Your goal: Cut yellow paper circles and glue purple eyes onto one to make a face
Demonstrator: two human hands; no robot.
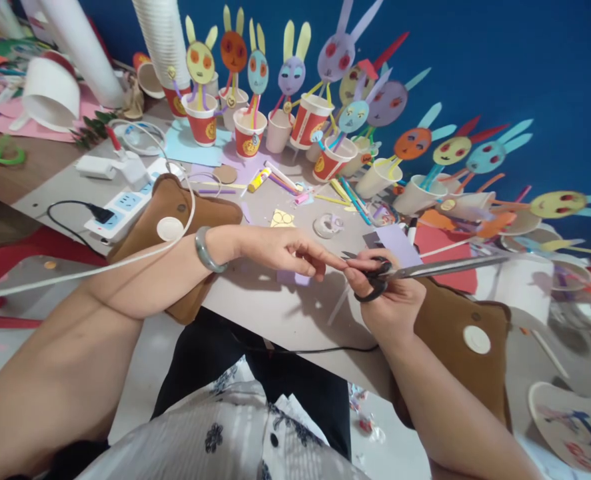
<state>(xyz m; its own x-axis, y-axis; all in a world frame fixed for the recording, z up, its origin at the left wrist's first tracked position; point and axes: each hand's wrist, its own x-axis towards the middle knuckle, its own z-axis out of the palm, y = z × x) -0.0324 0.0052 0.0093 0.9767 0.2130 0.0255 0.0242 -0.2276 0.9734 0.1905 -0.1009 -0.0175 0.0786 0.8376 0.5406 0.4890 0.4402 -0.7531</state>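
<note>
The right hand [398, 298] grasps scissors [425, 269] by the handles above the bench [295, 327]; their long axis runs rightward, blades away from the left hand [278, 253], whose grip, index extended toward the right fingertips, cannot be judged.

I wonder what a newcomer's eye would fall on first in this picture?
The row of colourful long-eared paper rabbits in cups before the blue wall stands out first. Next come the black-handled scissors in the right hand, near the left hand above the table.
</note>
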